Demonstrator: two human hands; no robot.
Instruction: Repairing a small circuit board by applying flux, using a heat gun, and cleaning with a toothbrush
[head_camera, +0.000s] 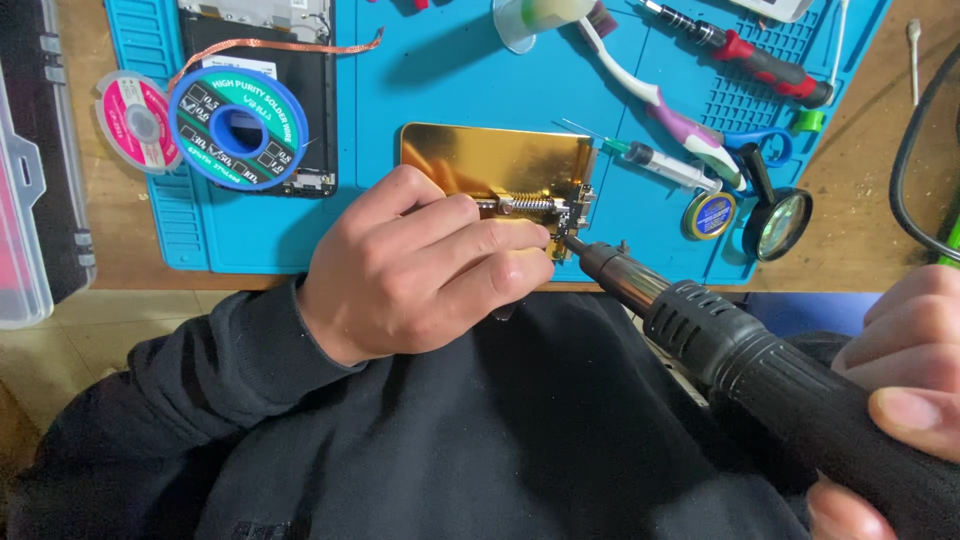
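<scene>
I am looking down at an electronics repair bench. A blue silicone work mat (440, 90) covers a wooden table (860, 250), strewn with solder wire spools (238, 127), copper desoldering braid (290, 45), a flux syringe (665, 165), a precision screwdriver (745, 50), a magnifier (778, 225) and a gold board-holding fixture (495, 160).

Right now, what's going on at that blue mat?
A person in a dark sweatshirt works at the near edge of the blue mat. The left hand pinches a thin tool against a small part clamped on the gold plate. The right hand grips a black hot-air handle, its nozzle tip at that clamped part. A solder spool, syringe and magnifier lie unused nearby.
</scene>
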